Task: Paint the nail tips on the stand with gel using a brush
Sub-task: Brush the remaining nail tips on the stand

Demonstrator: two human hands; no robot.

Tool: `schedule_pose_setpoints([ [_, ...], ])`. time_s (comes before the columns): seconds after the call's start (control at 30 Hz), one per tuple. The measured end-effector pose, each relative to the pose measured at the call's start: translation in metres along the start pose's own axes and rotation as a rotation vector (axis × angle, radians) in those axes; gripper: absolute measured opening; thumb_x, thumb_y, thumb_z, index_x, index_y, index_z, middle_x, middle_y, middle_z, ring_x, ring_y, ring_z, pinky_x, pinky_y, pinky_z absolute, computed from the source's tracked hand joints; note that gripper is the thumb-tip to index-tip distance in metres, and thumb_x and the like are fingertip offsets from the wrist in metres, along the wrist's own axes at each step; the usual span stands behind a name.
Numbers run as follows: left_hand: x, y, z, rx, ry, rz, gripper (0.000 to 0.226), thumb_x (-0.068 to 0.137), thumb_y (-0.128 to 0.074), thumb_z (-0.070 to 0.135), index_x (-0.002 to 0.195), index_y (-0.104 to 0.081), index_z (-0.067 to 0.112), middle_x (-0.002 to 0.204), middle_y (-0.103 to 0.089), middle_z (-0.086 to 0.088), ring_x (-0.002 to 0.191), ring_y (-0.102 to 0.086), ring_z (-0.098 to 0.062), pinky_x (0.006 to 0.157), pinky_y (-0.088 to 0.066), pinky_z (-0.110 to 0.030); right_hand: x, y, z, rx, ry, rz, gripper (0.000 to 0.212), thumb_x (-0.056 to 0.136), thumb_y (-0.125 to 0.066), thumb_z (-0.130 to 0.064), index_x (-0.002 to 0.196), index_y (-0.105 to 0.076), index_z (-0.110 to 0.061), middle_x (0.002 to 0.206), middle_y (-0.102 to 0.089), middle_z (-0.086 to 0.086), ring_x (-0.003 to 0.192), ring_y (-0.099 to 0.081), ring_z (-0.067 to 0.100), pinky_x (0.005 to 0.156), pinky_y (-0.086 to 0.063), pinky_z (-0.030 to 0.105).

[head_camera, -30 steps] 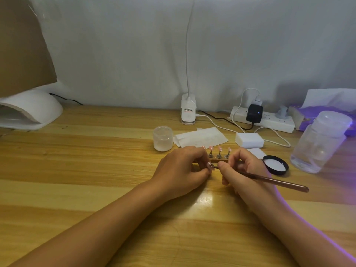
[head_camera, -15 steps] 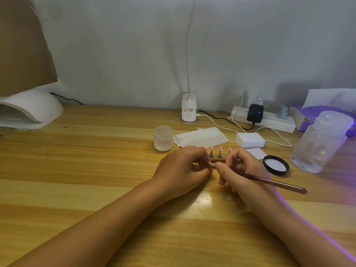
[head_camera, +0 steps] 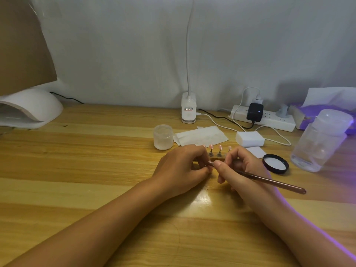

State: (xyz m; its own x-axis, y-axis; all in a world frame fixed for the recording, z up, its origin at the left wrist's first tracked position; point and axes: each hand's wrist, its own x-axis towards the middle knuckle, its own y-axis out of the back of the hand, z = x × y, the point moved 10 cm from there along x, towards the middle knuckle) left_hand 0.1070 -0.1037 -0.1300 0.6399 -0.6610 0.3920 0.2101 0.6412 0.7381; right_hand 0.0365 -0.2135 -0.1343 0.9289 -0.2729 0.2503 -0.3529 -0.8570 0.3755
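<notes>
Your brush [head_camera: 269, 180] is a slim, copper-brown stick, lying at a low slant with its blunt end out to the right above the table and its tip down left, at the front of the stand [head_camera: 217, 159]. The stand is a small wooden bar, mostly hidden, sitting on the table. From it rise short metal posts, upright in a row, each topped with a pink nail tip [head_camera: 211, 146]. Whether the bristles touch a tip, you cannot tell.
</notes>
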Motion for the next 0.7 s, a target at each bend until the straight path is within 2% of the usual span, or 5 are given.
schedule_pose_setpoints([
  [0.13,0.0,-0.001,0.001,0.003,-0.007,-0.008,0.015,0.085,-0.073,0.029,0.083,-0.06,0.036,0.083,-0.063,0.017,0.069,-0.053,0.008,0.058,-0.033,-0.014,0.002,0.003,0.005,-0.078,-0.022,0.033,0.016,0.087,-0.067,-0.018,0.079,-0.054,-0.018,0.065,-0.062,0.007,0.052,-0.053,0.005,0.049,-0.044,0.018],
  [0.33,0.0,0.0,0.002,-0.007,-0.02,0.006,0.016,0.086,-0.073,0.032,0.081,-0.059,0.037,0.08,-0.062,0.019,0.07,-0.053,0.009,0.058,-0.033,-0.015,0.002,0.007,0.001,-0.106,0.013,0.069,0.021,0.08,-0.066,-0.03,0.071,-0.049,-0.02,0.051,-0.044,-0.011,0.048,-0.036,0.002,0.047,-0.035,0.015],
  [0.43,0.0,0.0,0.002,-0.008,-0.015,0.003,0.014,0.086,-0.073,0.032,0.082,-0.06,0.037,0.082,-0.062,0.018,0.071,-0.053,0.007,0.058,-0.035,-0.016,0.003,0.011,0.006,-0.008,-0.016,0.095,0.018,0.087,-0.065,-0.016,0.075,-0.051,-0.018,0.054,-0.05,-0.005,0.049,-0.043,0.006,0.049,-0.038,0.021],
  [0.57,-0.001,-0.001,0.003,-0.002,-0.019,-0.013,0.017,0.086,-0.072,0.03,0.081,-0.058,0.038,0.084,-0.062,0.017,0.068,-0.051,0.007,0.058,-0.035,-0.018,0.001,0.006,0.003,0.077,-0.021,0.05,0.016,0.091,-0.064,-0.024,0.083,-0.053,-0.015,0.062,-0.068,0.002,0.046,-0.055,0.001,0.046,-0.04,0.011],
  [0.7,0.0,0.0,0.003,0.013,-0.019,-0.019,0.019,0.086,-0.072,0.028,0.081,-0.055,0.037,0.086,-0.063,0.016,0.069,-0.051,0.005,0.059,-0.036,-0.019,0.002,0.0,0.004,-0.016,-0.033,0.007,0.016,0.092,-0.063,-0.024,0.084,-0.053,-0.015,0.063,-0.069,-0.001,0.048,-0.057,0.0,0.047,-0.041,0.011],
])
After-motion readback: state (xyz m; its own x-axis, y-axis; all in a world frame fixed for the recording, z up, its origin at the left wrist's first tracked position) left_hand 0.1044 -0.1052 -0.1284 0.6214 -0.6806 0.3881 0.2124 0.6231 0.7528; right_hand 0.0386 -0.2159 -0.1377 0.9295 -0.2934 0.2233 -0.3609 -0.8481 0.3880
